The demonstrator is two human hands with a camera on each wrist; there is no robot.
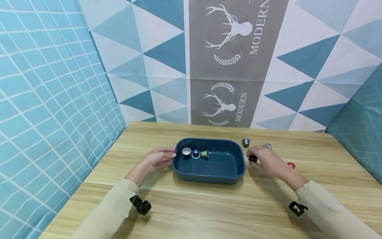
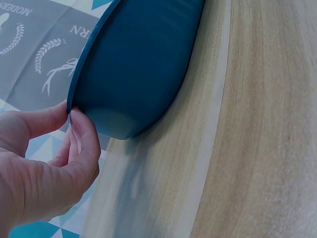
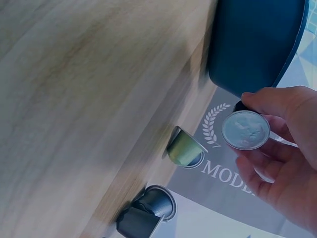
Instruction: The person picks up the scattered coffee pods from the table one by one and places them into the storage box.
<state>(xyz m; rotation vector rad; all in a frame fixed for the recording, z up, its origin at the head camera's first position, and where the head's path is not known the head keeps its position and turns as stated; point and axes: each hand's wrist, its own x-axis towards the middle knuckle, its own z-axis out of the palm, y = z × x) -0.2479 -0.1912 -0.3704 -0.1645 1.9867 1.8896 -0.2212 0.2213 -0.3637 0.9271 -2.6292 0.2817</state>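
Two hands are at work on the light wooden table (image 1: 209, 205), and we go from left to right. Our left hand (image 1: 158, 158) rests at the left end of the dark blue rectangular plastic tray (image 1: 222, 177); in the left wrist view its thumb and forefinger pinch the tray's rim (image 2: 79, 101), so we judge that it is steadying the tray. Inside the tray, at its far left part, lie three coffee capsules: a silver-topped one (image 1: 186, 151), a blue one (image 1: 195, 153) and a green one on its side (image 1: 204, 153). Just right of the tray, our right hand (image 1: 265, 161) is curled around a dark capsule with a silver foil lid (image 3: 245, 130), held just above the table. Near it, still on the table, are a grey capsule (image 1: 246, 142) farther away, a silver one (image 1: 267, 146) and a red one (image 1: 291, 165) at the right.

We judge that the picking step is in hand. The next move calls for carrying this capsule left over the tray's right wall and opening the fingers only above the floor of the tray.
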